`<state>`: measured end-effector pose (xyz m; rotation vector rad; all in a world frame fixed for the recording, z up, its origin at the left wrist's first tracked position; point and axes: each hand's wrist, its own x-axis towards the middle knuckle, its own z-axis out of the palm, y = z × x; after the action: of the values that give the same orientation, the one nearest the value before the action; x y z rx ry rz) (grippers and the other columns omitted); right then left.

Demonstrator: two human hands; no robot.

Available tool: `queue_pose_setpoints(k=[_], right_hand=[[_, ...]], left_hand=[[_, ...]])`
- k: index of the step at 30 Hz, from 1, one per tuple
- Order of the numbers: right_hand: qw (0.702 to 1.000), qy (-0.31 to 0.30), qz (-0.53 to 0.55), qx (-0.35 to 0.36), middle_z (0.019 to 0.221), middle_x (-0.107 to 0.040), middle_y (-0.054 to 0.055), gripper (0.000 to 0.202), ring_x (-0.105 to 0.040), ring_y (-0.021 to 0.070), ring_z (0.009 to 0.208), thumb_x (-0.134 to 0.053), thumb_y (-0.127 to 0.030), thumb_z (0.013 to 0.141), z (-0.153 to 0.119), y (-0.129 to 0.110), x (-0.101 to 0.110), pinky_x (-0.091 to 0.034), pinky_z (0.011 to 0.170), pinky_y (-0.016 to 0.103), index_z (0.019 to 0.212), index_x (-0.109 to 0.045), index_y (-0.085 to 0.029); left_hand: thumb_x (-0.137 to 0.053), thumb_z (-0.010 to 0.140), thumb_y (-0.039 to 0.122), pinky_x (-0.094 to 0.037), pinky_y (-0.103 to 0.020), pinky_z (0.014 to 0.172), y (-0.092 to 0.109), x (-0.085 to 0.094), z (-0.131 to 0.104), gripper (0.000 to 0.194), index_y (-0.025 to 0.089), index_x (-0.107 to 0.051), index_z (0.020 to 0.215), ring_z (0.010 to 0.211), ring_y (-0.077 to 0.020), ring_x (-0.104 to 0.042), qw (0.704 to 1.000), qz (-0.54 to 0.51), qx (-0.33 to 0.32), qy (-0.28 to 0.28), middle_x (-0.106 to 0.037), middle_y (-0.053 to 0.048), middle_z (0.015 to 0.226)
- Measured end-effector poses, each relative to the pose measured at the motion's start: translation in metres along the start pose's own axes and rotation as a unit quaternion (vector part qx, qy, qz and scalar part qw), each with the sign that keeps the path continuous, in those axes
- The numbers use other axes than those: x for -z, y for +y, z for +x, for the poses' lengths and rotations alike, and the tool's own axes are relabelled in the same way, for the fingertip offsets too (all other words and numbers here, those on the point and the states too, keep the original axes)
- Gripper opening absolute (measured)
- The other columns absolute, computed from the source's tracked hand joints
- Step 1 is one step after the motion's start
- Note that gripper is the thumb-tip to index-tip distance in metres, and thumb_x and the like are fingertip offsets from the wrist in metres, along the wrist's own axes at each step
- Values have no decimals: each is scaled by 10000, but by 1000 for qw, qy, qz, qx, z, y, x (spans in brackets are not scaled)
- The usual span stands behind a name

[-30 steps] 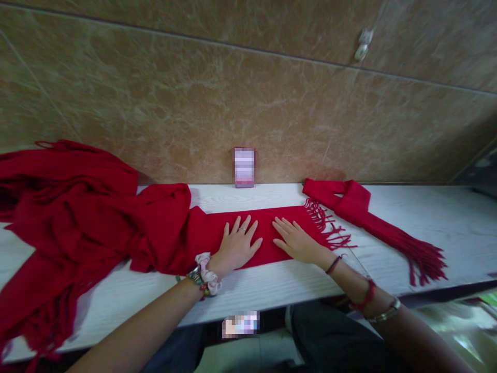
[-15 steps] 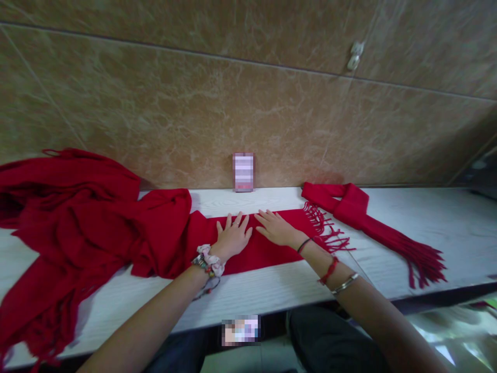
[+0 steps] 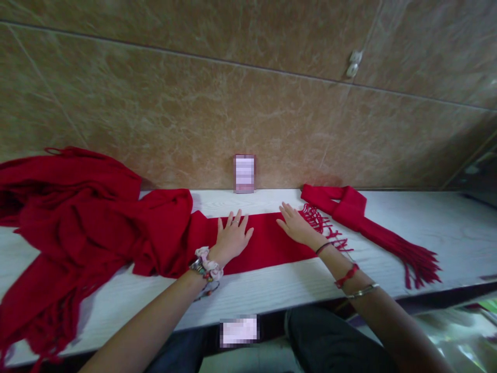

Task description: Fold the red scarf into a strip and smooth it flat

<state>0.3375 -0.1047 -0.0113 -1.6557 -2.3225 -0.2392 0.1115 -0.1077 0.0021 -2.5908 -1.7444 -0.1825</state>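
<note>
Red scarf [image 3: 267, 242] flat under left hand [image 3: 232, 237], right hand [image 3: 297, 226].

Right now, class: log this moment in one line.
left hand: flat on scarf | right hand: flat on scarf near fringe | table: white

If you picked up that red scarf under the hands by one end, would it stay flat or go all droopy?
Probably droopy: the red scarf bunches in soft folds further left, so it looks floppy. It likely slides easily on the smooth white table. Its fringe would probably dangle and tangle.
</note>
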Motion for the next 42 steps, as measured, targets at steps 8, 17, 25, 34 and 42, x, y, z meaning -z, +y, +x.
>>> queue_pose_setpoints(k=[8,17,25,34,42], right_hand=[[994,-88,29,62,1423,-318,167,553,-261,275,1321,-293,-417,923,-17,-34,-1,-279,1046,472,1353,-359,-76],[1000,-6,20,-5,1366,-377,245,528,-261,310,1317,-336,-361,913,-27,-2,5,-300,1028,509,1312,-392,-20],[997,-62,2,48,1407,-340,186,555,-278,303,1309,-331,-417,915,-46,-38,8,-294,1036,485,1339,-379,-63],[999,-18,-23,-40,1317,-432,264,503,-335,318,1280,-391,-332,895,-37,18,10,-331,1019,471,1255,-460,13],[996,-53,54,55,1422,-325,161,553,-244,293,1326,-328,-429,910,-4,-54,8,-271,1040,499,1355,-365,-102]], left_hand=[[-222,900,481,-173,-647,1002,0,-3,-10,564,223,-266,1400,1347,-360,-121,999,-14,12,-51,-177,-61,1487],[-255,910,444,-191,-574,1037,11,6,-23,541,159,-364,1357,1339,-332,-187,999,37,-26,27,-251,-116,1461],[-264,885,520,-191,-609,1015,15,-6,-34,599,200,-293,1391,1344,-345,-157,999,2,-33,-29,-210,-84,1476],[-215,877,583,-186,-586,1028,11,1,-27,656,189,-273,1398,1349,-344,-137,999,-9,-30,-23,-184,-100,1482],[-224,895,518,-191,-614,1013,0,1,-9,581,222,-289,1391,1347,-345,-144,999,-3,29,-34,-194,-93,1481]])
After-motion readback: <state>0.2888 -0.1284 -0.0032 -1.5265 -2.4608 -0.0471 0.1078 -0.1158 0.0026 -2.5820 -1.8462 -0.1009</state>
